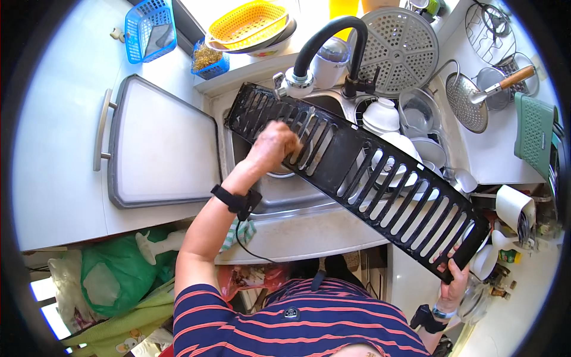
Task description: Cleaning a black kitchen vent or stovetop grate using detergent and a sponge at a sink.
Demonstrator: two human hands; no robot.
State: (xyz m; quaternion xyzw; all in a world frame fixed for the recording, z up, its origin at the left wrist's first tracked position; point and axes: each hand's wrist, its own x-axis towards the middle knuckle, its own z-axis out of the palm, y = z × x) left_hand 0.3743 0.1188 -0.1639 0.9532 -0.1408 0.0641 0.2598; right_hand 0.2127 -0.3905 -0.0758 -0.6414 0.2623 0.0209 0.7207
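Note:
A long black slotted panel (341, 154) lies slanted across the sink (290, 196), its far left end down near the back left corner of the basin. At its near right end my right hand (454, 279) grips the edge, thumb on top and fingertips showing through the slots. Over the slots of the left half is my left hand (277, 143), curled and blurred by motion. Something yellowish shows by its fingers, but I cannot make out whether it is held. A round metal vessel, partly hidden, is visible through the slots under that hand.
Above the panel's left part arches a black faucet (308, 42). White bowls (381, 116) stand in a rack behind the panel. Left of the sink lies a white cutting board (165, 143). A blue basket (151, 33) and yellow colander (247, 24) are farther back.

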